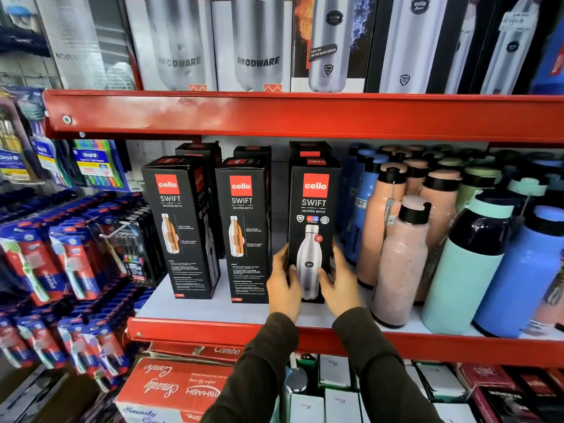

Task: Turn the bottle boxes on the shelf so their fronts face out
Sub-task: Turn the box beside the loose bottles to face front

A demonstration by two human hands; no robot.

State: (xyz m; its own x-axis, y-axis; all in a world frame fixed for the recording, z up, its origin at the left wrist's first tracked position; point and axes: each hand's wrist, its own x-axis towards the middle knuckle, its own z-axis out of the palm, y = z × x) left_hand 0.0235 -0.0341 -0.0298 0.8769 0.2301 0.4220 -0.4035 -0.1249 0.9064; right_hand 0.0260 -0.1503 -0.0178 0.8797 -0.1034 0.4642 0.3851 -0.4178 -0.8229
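Observation:
Three black Cello Swift bottle boxes stand in a row at the front of the middle shelf (195, 309). The right box (314, 209) shows a big silver bottle picture and badges. My left hand (285, 283) grips its lower left edge and my right hand (337, 280) its lower right edge. The middle box (244, 227) and the left box (180, 224) show a small cutaway bottle picture and blocks of fine print. More black boxes (308, 149) stand behind the front row, mostly hidden.
Loose pink, blue and mint bottles (399, 261) crowd the shelf right of the boxes, close to my right hand. Toothbrush packs (70, 264) hang at the left. The red upper shelf edge (305, 114) carries tall steel-bottle boxes. Cartons (171, 389) sit below.

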